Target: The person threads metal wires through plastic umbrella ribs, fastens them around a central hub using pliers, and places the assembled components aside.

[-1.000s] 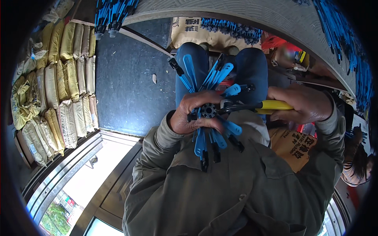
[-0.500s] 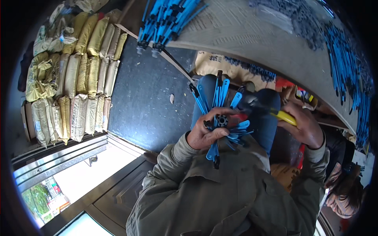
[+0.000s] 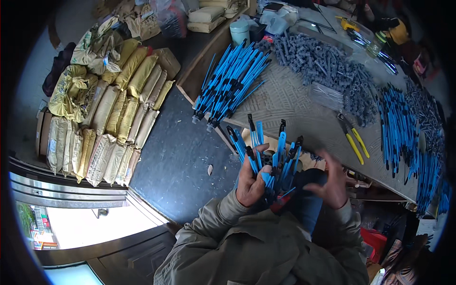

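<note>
My left hand (image 3: pixel 250 184) is wrapped round a dark round slotted hub (image 3: pixel 267 156) over my lap. Flat blue strips with black ends (image 3: pixel 281 142) stand out from this hub on several sides, and some cross my fingers. How they join the hub is partly hidden by my thumb. To the right of them my right hand (image 3: pixel 332 183) is raised near the table edge, blurred, with thumb and fingers apart and nothing in it. Beyond it, yellow-handled pliers (image 3: pixel 354 137) lie on the table, jaws pointing away from me.
The table (image 3: pixel 285 107) curves round ahead and to the right. It bears a bundle of blue strips (image 3: pixel 232 83), a heap of grey plastic parts (image 3: pixel 327 66), a clear bag (image 3: pixel 327 96) and more strips (image 3: pixel 399 128). Stacked sacks (image 3: pixel 107 114) stand at the left. A red thing (image 3: pixel 374 243) is low right.
My right hand has let go of the yellow-handled tool; pliers now lie on the table. My left hand still holds the hub, its strips now pointing more upward. The view has shifted toward the table.
</note>
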The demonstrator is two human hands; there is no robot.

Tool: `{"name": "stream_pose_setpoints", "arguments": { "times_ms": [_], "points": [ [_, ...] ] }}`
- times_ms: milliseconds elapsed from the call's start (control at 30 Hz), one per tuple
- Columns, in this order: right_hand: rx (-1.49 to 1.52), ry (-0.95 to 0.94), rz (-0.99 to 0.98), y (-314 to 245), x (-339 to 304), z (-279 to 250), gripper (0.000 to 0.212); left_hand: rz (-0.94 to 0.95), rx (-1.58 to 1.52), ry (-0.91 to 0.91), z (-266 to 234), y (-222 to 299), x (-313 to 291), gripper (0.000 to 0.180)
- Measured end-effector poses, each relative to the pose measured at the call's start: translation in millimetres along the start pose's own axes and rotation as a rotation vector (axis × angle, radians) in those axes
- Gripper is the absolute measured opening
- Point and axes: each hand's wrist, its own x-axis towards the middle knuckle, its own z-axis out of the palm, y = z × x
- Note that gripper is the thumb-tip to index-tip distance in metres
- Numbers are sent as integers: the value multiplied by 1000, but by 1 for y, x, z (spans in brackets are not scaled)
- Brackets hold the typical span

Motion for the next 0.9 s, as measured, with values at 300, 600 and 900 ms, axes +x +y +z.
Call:
{"name": "stream_pose_setpoints", "arguments": {
  "times_ms": [300, 600, 900],
  "points": [
    [899, 255, 169, -38, 51, 32, 74, 448, 197, -115, 60, 49, 113, 60],
    [1240, 66, 305, -19, 154, 38, 59, 671, 880, 11, -43, 100, 143, 52],
    [861, -20, 361, -21, 240, 83, 35, 170, 812, 80, -176, 48, 135, 45]
  ]
}}
